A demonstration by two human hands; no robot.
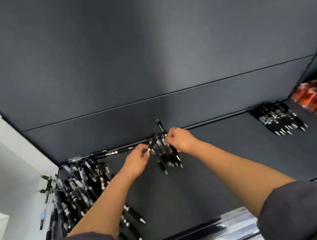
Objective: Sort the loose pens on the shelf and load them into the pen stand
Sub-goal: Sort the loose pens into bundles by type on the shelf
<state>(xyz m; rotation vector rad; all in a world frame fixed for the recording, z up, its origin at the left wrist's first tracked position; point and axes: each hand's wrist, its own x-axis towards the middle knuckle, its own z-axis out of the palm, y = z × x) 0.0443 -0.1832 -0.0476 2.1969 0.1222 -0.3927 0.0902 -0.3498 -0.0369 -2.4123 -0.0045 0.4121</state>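
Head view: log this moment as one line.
left hand pinches black plastic pen | right hand grips second black pen | loose pens piled left

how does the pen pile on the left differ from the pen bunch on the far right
The left pile is jumbled, pens crossing at many angles; the right bunch lies side by side, tips toward the front. The left pile is larger and mixes clear and black barrels; the right bunch looks all black. Both lie on the shelf.
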